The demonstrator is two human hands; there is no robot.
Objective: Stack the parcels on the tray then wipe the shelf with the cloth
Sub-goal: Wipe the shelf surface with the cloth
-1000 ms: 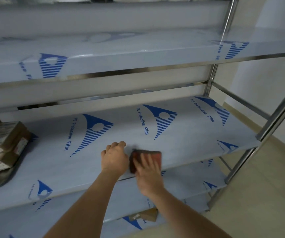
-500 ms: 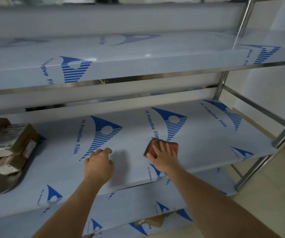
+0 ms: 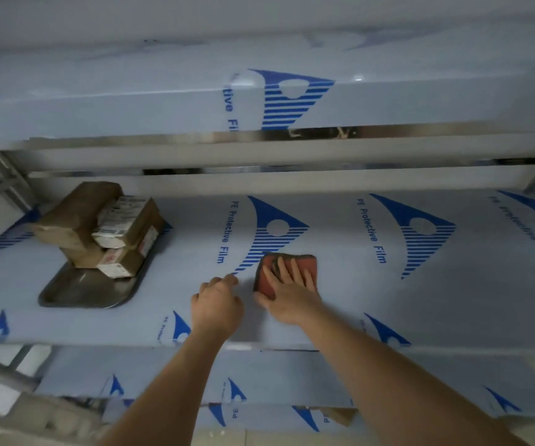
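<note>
Head view: the right hand (image 3: 287, 292) lies flat with fingers spread on the red cloth (image 3: 283, 272), pressing it to the film-covered shelf (image 3: 420, 284) near its middle. Just left of it, the left hand (image 3: 216, 305) rests on the shelf with loosely curled fingers, holding nothing. Brown parcels (image 3: 105, 225) sit stacked on the metal tray (image 3: 79, 292) at the shelf's left

Blue-printed protective film (image 3: 291, 101) covers an upper tier, a lower tier (image 3: 275, 378) below.
</note>
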